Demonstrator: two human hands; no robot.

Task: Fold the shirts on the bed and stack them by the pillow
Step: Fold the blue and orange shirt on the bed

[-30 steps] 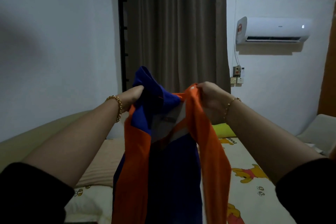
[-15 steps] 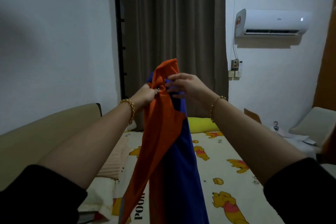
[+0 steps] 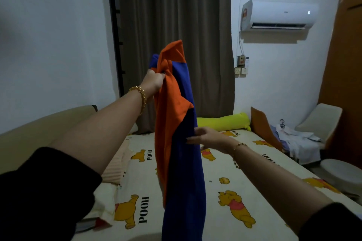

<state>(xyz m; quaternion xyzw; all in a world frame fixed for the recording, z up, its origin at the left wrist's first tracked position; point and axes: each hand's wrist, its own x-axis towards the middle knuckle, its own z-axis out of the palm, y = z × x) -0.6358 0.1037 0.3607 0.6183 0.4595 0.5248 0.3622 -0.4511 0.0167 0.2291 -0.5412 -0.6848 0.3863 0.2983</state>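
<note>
While I'm watching the head view, the Pooh-print bed [image 3: 254, 191] fills the floor of it; the orange-and-blue shirt [image 3: 182, 162] hangs lengthwise above it, lower end out of frame; left hand [image 3: 153, 82] is clamped tight on the top; right hand [image 3: 207, 139] touches the blue edge midway down, fingers fairly straight.

Orange-and-blue shirt [image 3: 176, 143] hangs lengthwise, doubled, bunched at top, above cartoon-print bed [image 3: 225, 191].

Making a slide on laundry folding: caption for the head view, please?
Left hand grips an orange-and-blue shirt aloft over the bed while the right hand touches its blue side.
</note>
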